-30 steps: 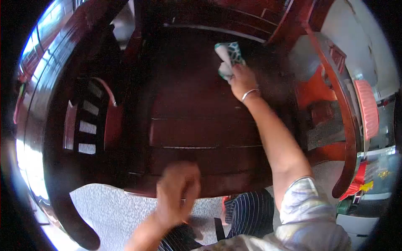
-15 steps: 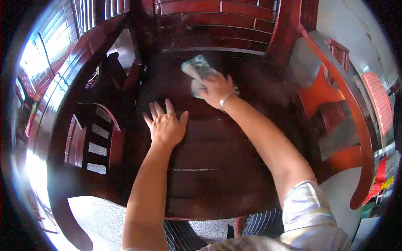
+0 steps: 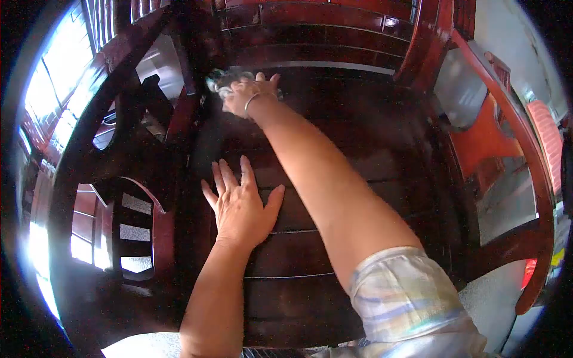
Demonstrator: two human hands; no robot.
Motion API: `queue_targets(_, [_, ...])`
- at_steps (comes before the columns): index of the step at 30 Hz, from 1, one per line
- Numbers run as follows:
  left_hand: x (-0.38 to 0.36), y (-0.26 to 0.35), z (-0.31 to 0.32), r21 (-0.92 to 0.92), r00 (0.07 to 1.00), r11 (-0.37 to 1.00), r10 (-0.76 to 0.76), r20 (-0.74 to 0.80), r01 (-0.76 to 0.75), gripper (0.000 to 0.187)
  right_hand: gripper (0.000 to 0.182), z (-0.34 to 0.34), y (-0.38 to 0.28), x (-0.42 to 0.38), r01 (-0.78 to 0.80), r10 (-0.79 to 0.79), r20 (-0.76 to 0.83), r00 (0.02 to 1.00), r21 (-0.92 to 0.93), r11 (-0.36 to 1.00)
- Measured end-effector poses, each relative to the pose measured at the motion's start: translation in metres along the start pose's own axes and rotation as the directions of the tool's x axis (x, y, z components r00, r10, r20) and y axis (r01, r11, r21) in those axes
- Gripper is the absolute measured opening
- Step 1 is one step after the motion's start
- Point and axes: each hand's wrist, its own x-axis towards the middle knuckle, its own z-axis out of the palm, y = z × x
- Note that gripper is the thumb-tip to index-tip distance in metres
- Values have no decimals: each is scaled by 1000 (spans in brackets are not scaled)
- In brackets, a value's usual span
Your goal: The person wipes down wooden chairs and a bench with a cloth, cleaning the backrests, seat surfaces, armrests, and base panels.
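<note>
dark wooden seat: left hand spread flat, right hand clamped on blurred cloth.

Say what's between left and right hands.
Only bare dark wooden seat shows between the left hand and the right hand on the cloth, in the head view.

A large, dark red-brown wooden armchair fills most of the view, its high backrest built of horizontal panels. Beyond its open side on the right stands a pale grey wall, with a ridged pink panel near the edge. Strong white light blazes at the upper left, glinting off polished wood. Speckled grey-white floor appears at the bottom left and between slats.
</note>
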Motion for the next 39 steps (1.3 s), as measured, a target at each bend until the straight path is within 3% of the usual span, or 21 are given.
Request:
queue_targets(7, [2, 2, -3, 5, 1000, 1000, -4, -15, 4, 77, 46, -10, 49, -16, -62, 62, 16, 998, -2, 998])
queue_targets(13, [1, 3, -4, 38, 1000, 999, -27, 10, 27, 78, 44, -24, 164, -66, -278, 266, -93, 960, -163, 947])
queue_targets(15, [1, 3, -4, 43, 999, 999, -32, 14, 31, 79, 49, -24, 203, -77, -414, 399, -115, 910, -166, 895])
queue_targets(17, [2, 3, -3, 39, 999, 998, -40, 9, 39, 79, 46, -29, 235, -89, -546, 536, -146, 831, -31, 837])
queue_targets(19, [3, 4, -3, 35, 999, 998, -48, 2, 48, 80, 49, -50, 245, -107, -633, 630, -87, 772, -12, 774])
queue_targets(21, [3, 5, -4, 29, 999, 998, -51, 11, 51, 81, 50, -39, 287, -104, -686, 675, -124, 727, -78, 724])
queue_targets(23, [3, 6, -5, 25, 999, 998, -52, 10, 51, 81, 49, -40, 282, -93, -706, 696, -123, 708, -76, 704])
queue_targets(25, [4, 6, -5, 26, 999, 998, -51, 8, 51, 81, 49, -56, 233, -92, -798, 797, -47, 602, -63, 599])
queue_targets(26, [4, 6, -4, 30, 999, 998, -48, -5, 48, 81, 50, -61, 208, -92, -752, 752, -31, 658, 18, 659])
queue_targets(28, [3, 7, -5, 27, 999, 999, -47, -12, 47, 80, 51, -22, 203, -51, -533, 534, 40, 845, -21, 846])
queue_targets(29, [2, 7, -6, 28, 999, 999, -41, -7, 41, 80, 47, -49, 130, -63, -597, 595, 45, 802, 32, 802])
queue_targets(31, [2, 6, -7, -34, 999, 999, -35, -8, 35, 76, 32, -11, 89, -31, -242, 238, -54, 970, -87, 966])
queue_targets(33, [2, 5, -5, -6, 1000, 1000, -28, -14, 28, 77, 30, 6, 23, -13, 75, -76, 20, 997, 46, 996])
queue_targets(34, [2, 4, -4, 16, 1000, 1000, -22, -20, 22, 79, 29, -4, -9, -25, 189, -189, 33, 981, -1, 982])
queue_targets(35, [3, 4, -2, 27, 1000, 999, -26, -9, 26, 77, 30, 16, -26, -21, 223, -215, -145, 966, 38, 974])
queue_targets(37, [3, 5, -4, 17, 1000, 999, -27, 5, 27, 77, 30, 28, -25, -13, 280, -267, -217, 939, 31, 960])
queue_targets(39, [2, 2, 0, 5, 1000, 1000, -24, -3, 24, 77, 28, 19, 17, -4, 140, -135, -159, 978, 23, 990])
